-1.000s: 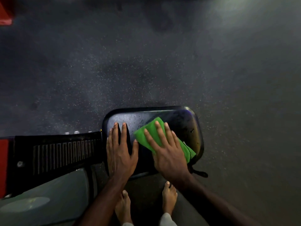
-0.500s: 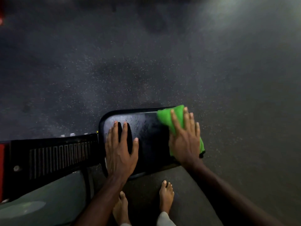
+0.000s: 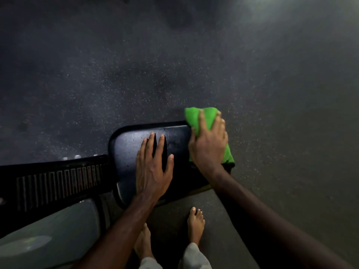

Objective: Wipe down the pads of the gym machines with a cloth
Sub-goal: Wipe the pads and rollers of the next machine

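Right hand [image 3: 208, 144] presses green cloth [image 3: 206, 121] lengthwise along pad's [image 3: 128, 150] right end.

The left hand [image 3: 153, 167] is laid flat with fingers straight; the right hand [image 3: 208, 144] is pressed down, fingers spread, both arms extended forward.

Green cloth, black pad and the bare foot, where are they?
green cloth [image 3: 206, 118], head view, on its top fold above the fingers.
black pad [image 3: 128, 150], head view, on its bare left part.
bare foot [image 3: 195, 225], head view, mid-foot.
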`<state>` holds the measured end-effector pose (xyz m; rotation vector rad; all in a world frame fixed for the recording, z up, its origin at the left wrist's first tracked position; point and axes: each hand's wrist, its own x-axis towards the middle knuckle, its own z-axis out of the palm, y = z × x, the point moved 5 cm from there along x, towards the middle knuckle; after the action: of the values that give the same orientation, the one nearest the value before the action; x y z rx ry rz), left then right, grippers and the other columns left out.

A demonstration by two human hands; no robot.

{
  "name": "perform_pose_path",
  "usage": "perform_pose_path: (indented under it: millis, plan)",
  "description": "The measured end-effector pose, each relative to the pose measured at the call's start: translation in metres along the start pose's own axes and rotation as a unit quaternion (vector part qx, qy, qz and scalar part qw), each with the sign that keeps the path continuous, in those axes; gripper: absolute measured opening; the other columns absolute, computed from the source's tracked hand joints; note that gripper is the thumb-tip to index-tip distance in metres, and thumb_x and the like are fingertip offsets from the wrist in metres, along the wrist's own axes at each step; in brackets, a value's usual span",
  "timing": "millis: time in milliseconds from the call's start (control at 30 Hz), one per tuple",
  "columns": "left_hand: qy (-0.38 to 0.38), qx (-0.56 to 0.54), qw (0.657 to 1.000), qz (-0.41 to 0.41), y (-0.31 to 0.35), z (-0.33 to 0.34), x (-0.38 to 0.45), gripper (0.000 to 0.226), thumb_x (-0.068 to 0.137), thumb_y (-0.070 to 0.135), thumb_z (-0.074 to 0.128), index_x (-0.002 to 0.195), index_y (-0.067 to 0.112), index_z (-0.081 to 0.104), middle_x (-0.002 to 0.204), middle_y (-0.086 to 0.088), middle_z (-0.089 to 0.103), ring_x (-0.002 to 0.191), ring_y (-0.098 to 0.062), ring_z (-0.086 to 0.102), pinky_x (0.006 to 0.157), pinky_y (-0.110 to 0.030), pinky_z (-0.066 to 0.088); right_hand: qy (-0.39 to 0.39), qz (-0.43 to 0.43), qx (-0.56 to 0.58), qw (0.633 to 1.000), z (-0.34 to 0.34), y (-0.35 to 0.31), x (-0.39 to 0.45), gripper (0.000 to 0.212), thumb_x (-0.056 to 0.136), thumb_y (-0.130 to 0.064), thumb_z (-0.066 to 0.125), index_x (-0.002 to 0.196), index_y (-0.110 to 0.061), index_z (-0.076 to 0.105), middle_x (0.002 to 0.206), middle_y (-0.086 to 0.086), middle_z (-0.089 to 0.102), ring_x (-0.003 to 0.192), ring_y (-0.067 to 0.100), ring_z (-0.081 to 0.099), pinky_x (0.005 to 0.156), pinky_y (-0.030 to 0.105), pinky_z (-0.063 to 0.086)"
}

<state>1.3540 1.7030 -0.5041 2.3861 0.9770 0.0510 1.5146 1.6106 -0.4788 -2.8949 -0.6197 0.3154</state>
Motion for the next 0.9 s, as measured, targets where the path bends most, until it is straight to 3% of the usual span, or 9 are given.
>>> perform_pose_path:
  millis: [100,167,267,333,467,500,700,800,900]
  plan:
    - [0.008,0.001,1.0,-0.003,-0.001,0.001,-0.007,0.065,0.101,0.046,0.043,0.16,0.023,0.031,0.169,-0.008,0.021,0.156,-0.027,0.017,0.124,-0.049,0.023,-0.042,-0.188,-0.036,0.981,0.009,0.004,-0.047,0.072,0.101,-0.042,0.043,0.164,-0.041,0.009,0.173,0.016,0.004,0.159,0.038,0.009,0.126,0.056,0.018]
    - [0.005,-0.004,1.0,-0.001,0.001,-0.002,-0.009,0.065,0.101,0.047,0.043,0.16,0.024,0.031,0.169,-0.007,0.021,0.156,-0.026,0.016,0.125,-0.049,0.023,-0.041,-0.125,0.001,0.991,0.003,0.045,-0.072,0.07,0.103,-0.047,0.041,0.164,-0.041,0.008,0.173,0.015,0.008,0.159,0.036,0.012,0.124,0.057,0.023]
    - [-0.005,-0.013,1.0,0.002,0.012,-0.004,-0.002,0.066,0.101,0.05,0.041,0.161,0.025,0.028,0.17,-0.005,0.018,0.157,-0.024,0.011,0.125,-0.046,0.017,-0.01,0.1,0.098,0.99,-0.002,0.074,-0.034,0.065,0.103,-0.053,0.032,0.164,-0.034,0.018,0.166,0.018,0.029,0.151,0.039,0.031,0.119,0.056,0.034]
    - [-0.008,-0.012,1.0,0.014,0.02,0.001,0.003,0.066,0.101,0.049,0.041,0.16,0.023,0.029,0.17,-0.006,0.018,0.157,-0.024,0.012,0.125,-0.046,0.018,0.003,0.122,0.118,0.985,-0.007,0.057,0.005,0.063,0.103,-0.052,0.032,0.162,-0.029,0.027,0.162,0.017,0.036,0.146,0.038,0.038,0.115,0.055,0.038]
    - [0.011,-0.014,1.0,0.004,0.021,0.01,0.002,0.064,0.101,0.044,0.044,0.159,0.019,0.034,0.168,-0.009,0.024,0.155,-0.028,0.019,0.125,-0.049,0.023,-0.031,-0.21,-0.014,0.977,-0.004,0.021,-0.019,0.066,0.104,-0.046,0.041,0.165,-0.038,0.015,0.173,0.017,0.007,0.159,0.037,0.011,0.124,0.051,0.02]
    - [0.012,-0.013,1.0,0.002,0.02,0.01,0.0,0.063,0.102,0.044,0.044,0.159,0.019,0.034,0.168,-0.009,0.024,0.156,-0.027,0.019,0.124,-0.049,0.024,-0.048,-0.223,-0.003,0.974,-0.003,0.032,-0.037,0.069,0.104,-0.045,0.042,0.165,-0.04,0.01,0.173,0.015,0.002,0.159,0.036,0.007,0.125,0.051,0.02]
    - [0.013,-0.02,1.0,0.007,0.028,0.002,0.005,0.063,0.102,0.046,0.043,0.159,0.021,0.034,0.168,-0.007,0.023,0.156,-0.025,0.018,0.124,-0.047,0.023,0.009,0.092,0.102,0.99,-0.008,0.047,0.017,0.06,0.105,-0.045,0.042,0.162,-0.03,0.029,0.157,0.024,0.039,0.139,0.042,0.044,0.113,0.053,0.04]
    - [0.021,-0.026,0.999,-0.003,0.022,0.006,0.006,0.061,0.102,0.043,0.045,0.158,0.02,0.035,0.168,-0.007,0.025,0.155,-0.026,0.02,0.124,-0.046,0.023,-0.008,-0.103,-0.011,0.995,-0.007,0.004,0.031,0.058,0.102,-0.044,0.041,0.159,-0.031,0.036,0.159,0.023,0.038,0.142,0.043,0.04,0.114,0.051,0.035]
    - [0.027,-0.027,0.999,-0.012,0.013,0.006,-0.001,0.06,0.102,0.041,0.044,0.158,0.02,0.037,0.167,-0.007,0.026,0.155,-0.027,0.022,0.124,-0.048,0.025,-0.037,-0.272,-0.043,0.961,-0.007,0.023,-0.018,0.064,0.104,-0.046,0.041,0.164,-0.038,0.02,0.169,0.019,0.019,0.155,0.037,0.021,0.124,0.049,0.023]
